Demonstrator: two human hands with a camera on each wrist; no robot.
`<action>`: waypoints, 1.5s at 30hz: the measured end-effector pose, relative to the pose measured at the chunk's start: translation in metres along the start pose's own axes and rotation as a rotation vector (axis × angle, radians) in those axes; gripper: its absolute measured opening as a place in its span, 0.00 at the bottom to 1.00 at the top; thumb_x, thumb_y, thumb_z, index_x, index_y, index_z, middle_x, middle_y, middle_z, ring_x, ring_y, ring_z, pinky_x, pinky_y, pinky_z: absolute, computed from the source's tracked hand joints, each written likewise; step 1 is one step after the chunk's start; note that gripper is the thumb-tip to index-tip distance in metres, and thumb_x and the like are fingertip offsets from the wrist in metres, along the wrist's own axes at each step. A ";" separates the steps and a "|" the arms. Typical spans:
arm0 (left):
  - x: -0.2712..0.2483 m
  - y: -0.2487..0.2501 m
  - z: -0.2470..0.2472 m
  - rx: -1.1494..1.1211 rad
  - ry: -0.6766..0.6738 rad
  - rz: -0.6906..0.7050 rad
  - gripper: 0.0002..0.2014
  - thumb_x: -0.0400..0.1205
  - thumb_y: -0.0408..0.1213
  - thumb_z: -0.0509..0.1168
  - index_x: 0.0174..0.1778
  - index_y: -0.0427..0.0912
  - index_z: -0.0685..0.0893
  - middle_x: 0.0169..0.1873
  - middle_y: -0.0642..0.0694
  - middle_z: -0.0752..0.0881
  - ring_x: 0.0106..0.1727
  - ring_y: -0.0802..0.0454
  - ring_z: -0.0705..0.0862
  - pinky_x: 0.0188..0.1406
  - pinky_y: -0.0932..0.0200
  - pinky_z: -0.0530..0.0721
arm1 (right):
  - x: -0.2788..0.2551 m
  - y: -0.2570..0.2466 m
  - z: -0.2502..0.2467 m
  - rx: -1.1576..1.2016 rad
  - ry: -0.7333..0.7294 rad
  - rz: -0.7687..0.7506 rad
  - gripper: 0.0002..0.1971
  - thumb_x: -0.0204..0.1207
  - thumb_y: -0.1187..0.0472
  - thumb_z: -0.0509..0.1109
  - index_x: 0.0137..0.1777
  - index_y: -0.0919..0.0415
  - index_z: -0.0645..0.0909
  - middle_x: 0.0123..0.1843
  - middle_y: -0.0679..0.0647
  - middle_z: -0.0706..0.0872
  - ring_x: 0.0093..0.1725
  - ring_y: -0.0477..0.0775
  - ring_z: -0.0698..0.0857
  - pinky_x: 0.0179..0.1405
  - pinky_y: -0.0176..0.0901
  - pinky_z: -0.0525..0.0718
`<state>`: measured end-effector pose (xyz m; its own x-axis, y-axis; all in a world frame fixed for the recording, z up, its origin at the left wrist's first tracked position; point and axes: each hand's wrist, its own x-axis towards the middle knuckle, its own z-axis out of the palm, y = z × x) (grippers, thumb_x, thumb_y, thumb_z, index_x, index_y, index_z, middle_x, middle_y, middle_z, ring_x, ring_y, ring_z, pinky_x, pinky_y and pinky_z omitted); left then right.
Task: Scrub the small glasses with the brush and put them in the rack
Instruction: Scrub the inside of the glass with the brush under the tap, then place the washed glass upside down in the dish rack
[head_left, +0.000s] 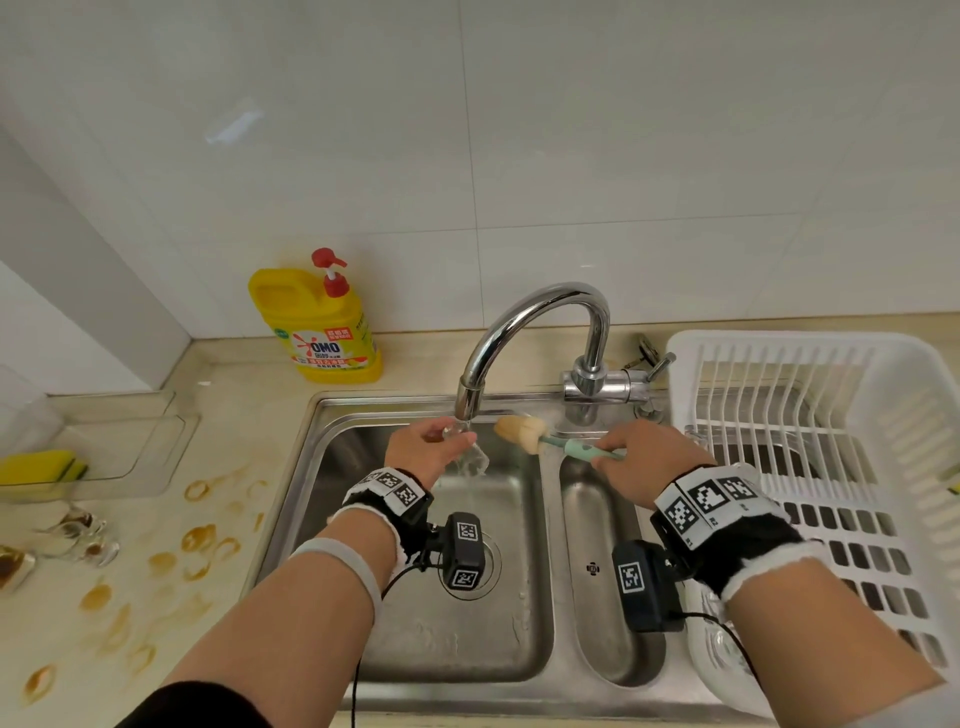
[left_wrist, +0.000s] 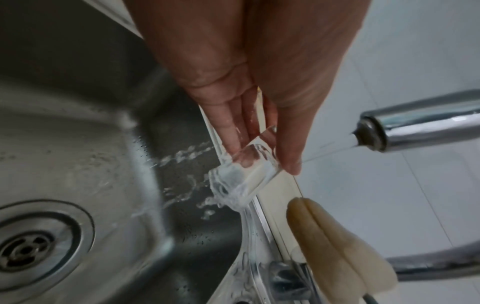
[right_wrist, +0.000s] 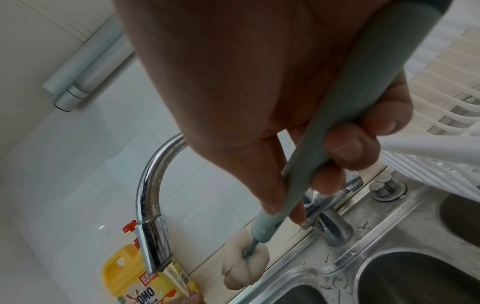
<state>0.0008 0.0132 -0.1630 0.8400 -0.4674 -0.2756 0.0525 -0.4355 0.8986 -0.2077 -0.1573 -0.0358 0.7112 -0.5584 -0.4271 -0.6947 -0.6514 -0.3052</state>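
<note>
The left hand (head_left: 422, 451) is pinching a small clear glass (left_wrist: 241, 174) under the running chrome tap (head_left: 530, 338) at the steel sink's (head_left: 332, 467) back edge. The right hand (head_left: 644, 462) is gripping the green-handled sponge brush (head_left: 540, 434) just beside it. The white plastic rack (head_left: 810, 364) looks glassless; stained glasses (head_left: 72, 535) are waiting at the counter's left edge, so most work seems to remain. The yellow bottle (head_left: 317, 322) reads "OMO".

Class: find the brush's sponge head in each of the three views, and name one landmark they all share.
Head: sponge head at centre, just right of the faucet spout.
Left wrist: lower right, below the spout.
Right wrist: bottom centre, right of the spout.
Shared landmark: the faucet spout.
</note>
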 end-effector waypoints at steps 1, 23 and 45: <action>-0.001 0.003 0.000 0.038 -0.008 0.034 0.14 0.71 0.45 0.82 0.51 0.49 0.92 0.42 0.53 0.93 0.47 0.56 0.91 0.56 0.59 0.86 | -0.001 0.001 0.000 -0.001 -0.004 -0.001 0.13 0.84 0.50 0.64 0.61 0.49 0.87 0.47 0.50 0.87 0.43 0.49 0.84 0.42 0.40 0.81; -0.046 0.023 0.034 0.095 -0.290 0.181 0.06 0.75 0.42 0.79 0.44 0.58 0.91 0.43 0.54 0.91 0.48 0.53 0.90 0.56 0.52 0.89 | -0.089 0.045 0.029 0.319 0.269 0.225 0.12 0.84 0.46 0.62 0.61 0.46 0.82 0.41 0.47 0.84 0.33 0.48 0.83 0.30 0.40 0.76; -0.141 0.165 0.279 0.897 -0.717 0.823 0.18 0.76 0.45 0.78 0.62 0.52 0.87 0.60 0.52 0.87 0.58 0.55 0.85 0.54 0.65 0.79 | -0.199 0.235 0.017 0.520 0.520 0.520 0.11 0.84 0.52 0.61 0.61 0.47 0.82 0.39 0.48 0.84 0.33 0.50 0.83 0.26 0.40 0.72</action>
<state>-0.2596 -0.2074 -0.0710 -0.0061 -0.9899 -0.1416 -0.8957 -0.0576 0.4408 -0.5145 -0.1905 -0.0368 0.1651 -0.9618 -0.2186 -0.8134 -0.0075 -0.5817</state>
